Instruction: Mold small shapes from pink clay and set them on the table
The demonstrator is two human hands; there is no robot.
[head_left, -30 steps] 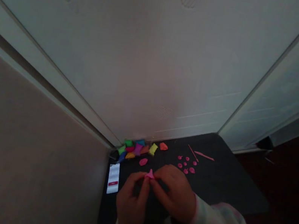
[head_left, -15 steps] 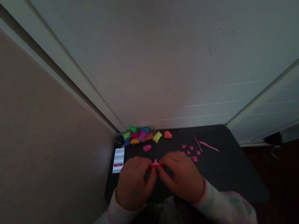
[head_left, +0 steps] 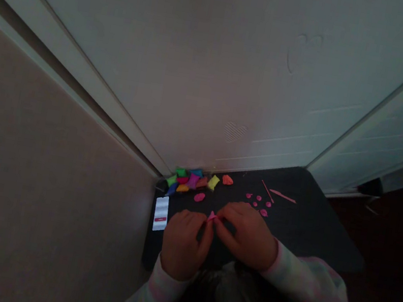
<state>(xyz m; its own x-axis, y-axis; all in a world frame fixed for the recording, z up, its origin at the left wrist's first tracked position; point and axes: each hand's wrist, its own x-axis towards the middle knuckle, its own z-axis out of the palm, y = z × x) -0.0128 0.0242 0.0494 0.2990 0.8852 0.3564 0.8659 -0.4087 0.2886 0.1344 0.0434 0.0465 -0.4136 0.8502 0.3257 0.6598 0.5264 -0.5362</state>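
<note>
Between the fingertips of both hands is a small piece of pink modelling clay (head_left: pixel 212 216), pinched into a pointed shape. My left hand (head_left: pixel 184 243) grips its left side with thumb and forefinger. From the right, my right hand (head_left: pixel 249 235) pinches the other side, its fingers closed. A flattened pink clay lump (head_left: pixel 199 197) lies on the dark table (head_left: pixel 304 230) just beyond my left hand. Several small pink clay pieces (head_left: pixel 259 198) are scattered past my right hand, which partly hides one of them.
Colourful clay packets (head_left: pixel 193 181) are bunched at the table's back left, near an orange clay lump (head_left: pixel 227 180). A phone (head_left: pixel 161 213) with a lit screen lies at the left edge. Two thin pink tools (head_left: pixel 282 196) rest at back right. A white wall panel (head_left: pixel 200 68) rises behind.
Both hands stay pinched on the pink clay, with only slight finger movement. The whole view has shifted a little.
</note>
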